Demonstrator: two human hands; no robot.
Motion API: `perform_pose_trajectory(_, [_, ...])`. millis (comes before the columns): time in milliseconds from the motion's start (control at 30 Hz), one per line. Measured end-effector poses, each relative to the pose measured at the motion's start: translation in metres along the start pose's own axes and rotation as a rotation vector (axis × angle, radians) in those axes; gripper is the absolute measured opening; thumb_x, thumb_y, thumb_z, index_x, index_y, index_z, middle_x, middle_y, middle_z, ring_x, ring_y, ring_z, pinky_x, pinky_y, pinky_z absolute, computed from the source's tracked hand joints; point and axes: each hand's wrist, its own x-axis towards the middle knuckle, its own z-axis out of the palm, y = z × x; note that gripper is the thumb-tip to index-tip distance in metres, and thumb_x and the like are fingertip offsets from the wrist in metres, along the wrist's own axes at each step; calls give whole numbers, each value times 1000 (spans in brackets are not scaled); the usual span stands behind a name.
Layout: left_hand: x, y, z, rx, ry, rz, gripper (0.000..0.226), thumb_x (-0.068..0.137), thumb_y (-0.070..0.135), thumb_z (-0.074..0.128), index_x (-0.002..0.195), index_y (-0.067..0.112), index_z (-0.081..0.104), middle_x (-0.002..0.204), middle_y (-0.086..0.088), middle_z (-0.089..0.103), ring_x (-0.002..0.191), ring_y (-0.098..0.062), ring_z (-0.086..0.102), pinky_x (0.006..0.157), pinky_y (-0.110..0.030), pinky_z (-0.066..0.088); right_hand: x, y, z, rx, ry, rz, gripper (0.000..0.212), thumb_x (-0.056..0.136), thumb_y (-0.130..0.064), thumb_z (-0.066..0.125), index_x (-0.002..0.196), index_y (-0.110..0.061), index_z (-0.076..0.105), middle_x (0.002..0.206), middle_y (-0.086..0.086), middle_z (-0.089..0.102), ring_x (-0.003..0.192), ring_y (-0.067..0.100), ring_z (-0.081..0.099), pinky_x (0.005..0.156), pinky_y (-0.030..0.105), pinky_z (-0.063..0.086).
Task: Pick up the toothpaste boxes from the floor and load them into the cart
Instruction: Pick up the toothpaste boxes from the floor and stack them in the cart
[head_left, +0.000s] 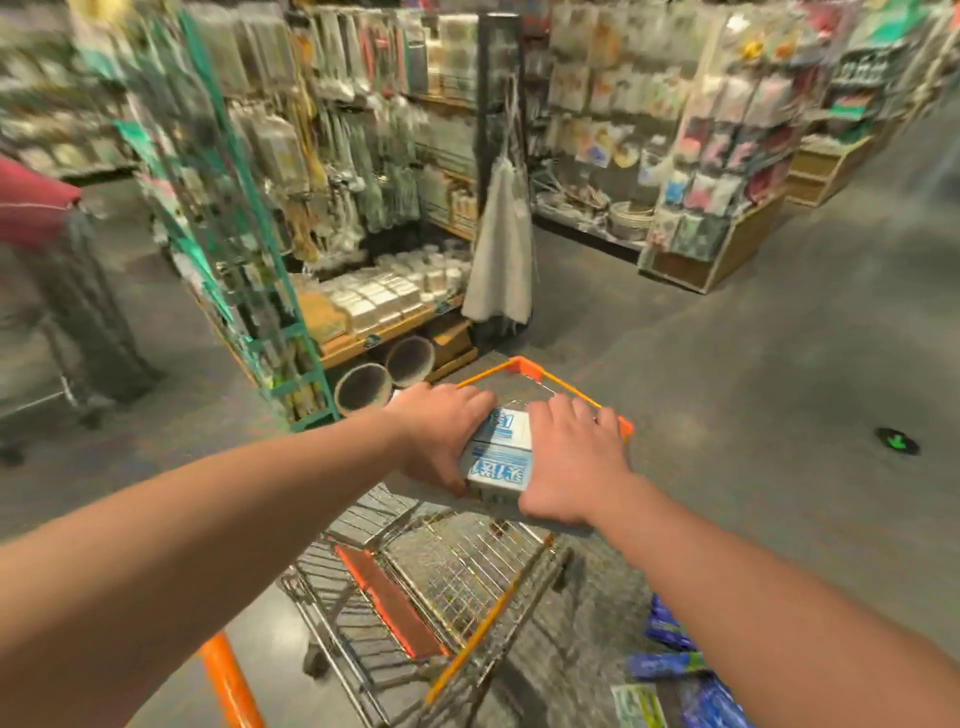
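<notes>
Toothpaste boxes (501, 460): a white and blue bundle, at least 2 packs stacked, held in the air between both hands above the far half of the cart; not yet set down
Left hand (441, 436): fingers curl over the bundle's left side and top; thumb hooks the near lower corner
Right hand (574, 457): lies against the right side, fingers close together and nearly straight, pressing inward; thumb hidden
Handling: likely light, stiff cardboard with smooth, perhaps slippery faces; squeezing from 2 opposite sides suits it, yet loose packs could slide apart, so a hold low at the corners seems safer; corners may dent if dropped
Cart (540, 371): wire basket with orange rim, tilted in the wide view; what shows of the basket holds nothing, though the part under the hands is hidden; orange seat flap (384, 597) sits at the near end
Floor, lower right: blue packs (670, 665) and a green and white box (636, 706) lie beside the cart; blurred
</notes>
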Motion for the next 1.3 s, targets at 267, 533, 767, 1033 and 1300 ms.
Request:
perform_pose_trajectory(267, [37,-86,98,19,-63,-15,92,65,80,70,134,28,38,123,5,55,112,-20,56,99,-38,44,90,-61,95,95,-88,38,85,63,-57,69,133,-20,36,133,5,43,122,26,42,95,48,33])
perform_pose_trajectory(533, [84,-118,251,23,-194,131,80,70,60,72,133,25,38,126,2,53,115,-23,55,100,-40,41,123,-106,228,120,-284,212,90,66,-53,75,136,-18,31,136,6,39,127,25,39,98,48,38])
perform_pose_trajectory(767, [121,-126,373,84,-253,310,82,74,59,74,134,21,33,127,-1,49,116,-25,52,101,-44,40,137,-136,340,108,-484,374,95,70,-59,78,139,-15,28,142,10,38,129,30,42,97,48,38])
perform_pose_trajectory(1033, [134,-120,459,147,-360,388,62,88,37,65,138,17,34,131,-4,46,120,-26,50,109,-52,35,142,-165,435,142,-574,499,37,102,-24,48,135,-15,33,138,13,49,124,33,54,94,42,42])
perform_pose_trajectory(1300, [123,-118,511,121,-425,406,75,89,28,66,149,17,23,148,-6,41,141,-31,37,123,-65,16,134,-184,488,179,-489,545,27,94,-20,67,116,-4,60,106,25,64,92,43,68,75,57,54])
